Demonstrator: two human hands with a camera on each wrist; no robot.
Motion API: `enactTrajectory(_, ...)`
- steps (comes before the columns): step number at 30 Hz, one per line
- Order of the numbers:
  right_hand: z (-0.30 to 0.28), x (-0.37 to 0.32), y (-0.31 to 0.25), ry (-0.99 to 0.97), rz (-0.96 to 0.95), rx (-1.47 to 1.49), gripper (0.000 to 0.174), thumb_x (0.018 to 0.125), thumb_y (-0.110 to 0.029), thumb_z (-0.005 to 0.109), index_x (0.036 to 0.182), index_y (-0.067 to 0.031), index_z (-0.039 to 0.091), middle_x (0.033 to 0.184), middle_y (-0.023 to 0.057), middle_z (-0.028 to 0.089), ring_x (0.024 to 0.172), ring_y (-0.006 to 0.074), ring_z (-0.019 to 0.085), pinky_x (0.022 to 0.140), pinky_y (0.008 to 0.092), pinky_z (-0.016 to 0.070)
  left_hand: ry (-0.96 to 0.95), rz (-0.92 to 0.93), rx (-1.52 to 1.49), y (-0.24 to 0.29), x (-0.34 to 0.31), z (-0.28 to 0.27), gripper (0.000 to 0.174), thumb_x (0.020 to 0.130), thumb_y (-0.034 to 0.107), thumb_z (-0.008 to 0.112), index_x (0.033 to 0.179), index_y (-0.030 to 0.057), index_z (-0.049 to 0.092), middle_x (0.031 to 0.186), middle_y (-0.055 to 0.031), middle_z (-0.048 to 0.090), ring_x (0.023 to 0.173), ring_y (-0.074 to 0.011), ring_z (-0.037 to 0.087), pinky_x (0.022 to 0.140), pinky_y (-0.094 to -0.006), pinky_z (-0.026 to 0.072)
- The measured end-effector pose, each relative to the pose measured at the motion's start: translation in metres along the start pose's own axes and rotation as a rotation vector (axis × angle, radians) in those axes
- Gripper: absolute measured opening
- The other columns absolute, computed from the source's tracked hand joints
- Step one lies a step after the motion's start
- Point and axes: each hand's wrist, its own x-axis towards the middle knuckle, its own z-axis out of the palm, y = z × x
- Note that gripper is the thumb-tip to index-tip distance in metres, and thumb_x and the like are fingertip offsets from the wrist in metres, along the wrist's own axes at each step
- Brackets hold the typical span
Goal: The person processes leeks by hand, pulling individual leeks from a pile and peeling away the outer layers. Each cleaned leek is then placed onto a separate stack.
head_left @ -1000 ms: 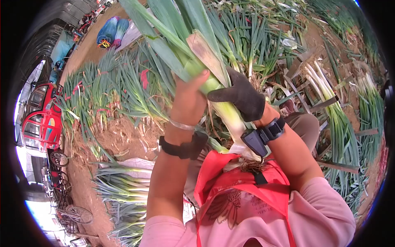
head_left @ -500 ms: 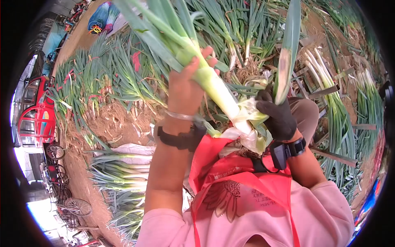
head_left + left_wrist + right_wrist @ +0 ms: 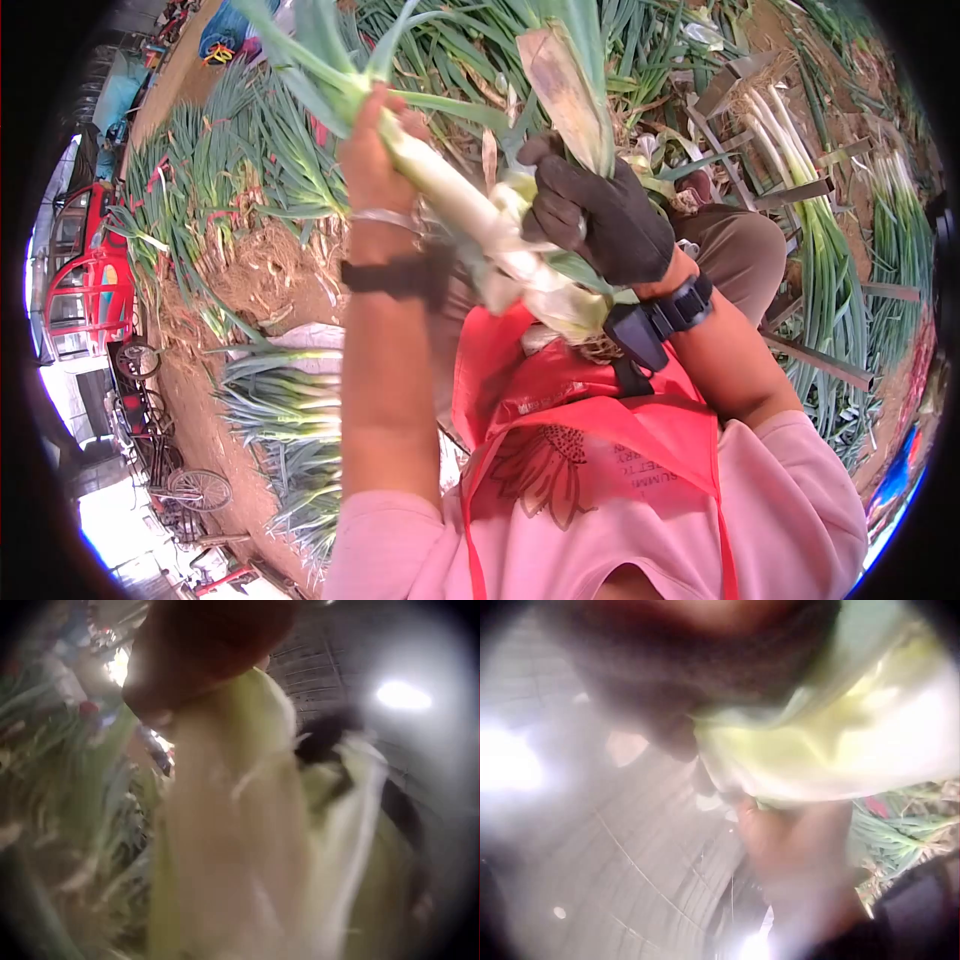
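My left grip (image 3: pixel 378 165) is clenched round the leek (image 3: pixel 460 205) where its leaves fan; its root end is over the red apron (image 3: pixel 560 380). Shaft: likely firm, slick; support mid-length. My right grip (image 3: pixel 625 225) clasps a part-dried leaf (image 3: pixel 568 100), likely light, tear-prone.

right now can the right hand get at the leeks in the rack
Probably, with a stretch: the leeks in the rack lie past the knee with nothing seen above them, but the right hand grips a leaf it may need to drop first.
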Motion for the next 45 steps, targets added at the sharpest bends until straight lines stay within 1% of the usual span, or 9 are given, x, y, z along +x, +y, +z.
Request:
enactTrajectory(10, -0.012, -0.07, -0.028, 0.128, 0.033, -0.084, 0.024, 0.095, -0.02, 0.052, 0.109, -0.0004, 0.053, 0.057, -0.0027, 0.04, 0.047, 0.0066, 0.034, 0.052, 0.025, 0.0319, 0.307, 0.02, 0.102, 0.047, 0.098, -0.051, 0.029, 0.085, 0.018, 0.069, 0.097, -0.0003, 0.05, 0.077, -0.0088, 0.057, 0.059, -0.018, 0.058, 0.054, -0.0321, 0.0505)
enactTrajectory(12, -0.026, -0.085, -0.043, 0.249, 0.113, -0.313, 0.021, 0.093, -0.015, 0.051, 0.108, 0.0, 0.055, 0.068, 0.0011, 0.051, 0.058, 0.0103, 0.048, 0.06, 0.0284, 0.042, 0.383, 0.048, 0.066, 0.047, 0.141, -0.097, 0.045, 0.077, 0.014, 0.076, 0.106, -0.0064, 0.048, 0.083, -0.0139, 0.06, 0.065, -0.0256, 0.061, 0.06, -0.0377, 0.0535)
enactTrajectory(16, -0.079, -0.114, -0.053, 0.537, 0.415, -0.487, 0.036, 0.086, -0.021, 0.061, 0.116, -0.0034, 0.051, 0.071, -0.0009, 0.054, 0.052, 0.0068, 0.045, 0.047, 0.0223, 0.0345, 0.381, 0.059, 0.327, 0.131, 0.15, -0.139, 0.04, 0.078, 0.031, 0.073, 0.093, -0.0039, 0.06, 0.087, -0.0143, 0.064, 0.071, -0.0277, 0.064, 0.068, -0.046, 0.0542)
enactTrajectory(21, -0.136, -0.027, -0.034, 0.031, 0.287, -1.14, 0.064, 0.08, -0.016, 0.074, 0.134, -0.0028, 0.042, 0.109, 0.0081, 0.059, 0.098, 0.0181, 0.059, 0.08, 0.0293, 0.0501, 0.611, 0.375, 0.456, 0.109, 0.161, -0.079, 0.036, 0.071, 0.011, 0.081, 0.089, -0.0116, 0.06, 0.084, -0.0149, 0.065, 0.065, -0.024, 0.063, 0.059, -0.0397, 0.0547)
enactTrajectory(23, -0.13, 0.006, -0.047, 0.103, 0.371, -1.483, 0.074, 0.075, -0.013, 0.078, 0.138, -0.0043, 0.039, 0.128, 0.0119, 0.052, 0.115, 0.0237, 0.053, 0.095, 0.0337, 0.0449, 0.539, 0.47, 0.378, 0.113, 0.167, -0.067, 0.039, 0.073, 0.009, 0.079, 0.103, -0.0062, 0.059, 0.085, -0.0128, 0.065, 0.069, -0.0252, 0.064, 0.06, -0.039, 0.0545)
enactTrajectory(27, -0.075, 0.056, -0.026, -0.195, -0.163, -1.212, 0.084, 0.07, -0.017, 0.082, 0.139, -0.0048, 0.037, 0.142, 0.0164, 0.039, 0.131, 0.0292, 0.038, 0.11, 0.0384, 0.03, 0.383, 0.514, 0.383, 0.111, 0.172, -0.026, 0.033, 0.076, 0.007, 0.077, 0.103, -0.0042, 0.06, 0.089, -0.0133, 0.064, 0.069, -0.0226, 0.064, 0.06, -0.0352, 0.0543)
enactTrajectory(30, -0.05, 0.083, 0.021, -0.215, -0.262, -1.217, 0.073, 0.074, -0.023, 0.079, 0.134, -0.0029, 0.044, 0.132, 0.0188, 0.049, 0.123, 0.0296, 0.048, 0.102, 0.0384, 0.0388, 0.243, 0.391, 0.313, 0.132, 0.179, -0.02, 0.033, 0.081, 0.012, 0.074, 0.107, 0.0016, 0.056, 0.085, -0.0106, 0.062, 0.07, -0.0215, 0.063, 0.06, -0.0339, 0.0536)
enactTrajectory(33, -0.036, 0.094, 0.029, -0.199, 0.052, -1.048, 0.058, 0.081, -0.029, 0.072, 0.126, -0.0012, 0.049, 0.113, 0.0213, 0.058, 0.108, 0.0336, 0.057, 0.089, 0.041, 0.0455, 0.024, 0.301, 0.203, 0.15, 0.166, -0.02, 0.031, 0.081, 0.014, 0.074, 0.1, 0.0003, 0.054, 0.077, -0.0114, 0.061, 0.069, -0.0243, 0.063, 0.063, -0.0373, 0.0548)
enactTrajectory(45, -0.039, 0.024, 0.015, -0.359, -0.276, -1.744, 0.03, 0.091, -0.036, 0.054, 0.076, -0.0112, 0.058, 0.067, 0.0086, 0.058, 0.059, 0.0314, 0.06, 0.051, 0.0436, 0.0455, 0.57, 0.192, 0.171, -0.008, 0.118, -0.119, 0.022, 0.079, 0.013, 0.073, 0.088, 0.0026, 0.055, 0.064, -0.0066, 0.055, 0.048, -0.0196, 0.053, 0.043, -0.0331, 0.0472)
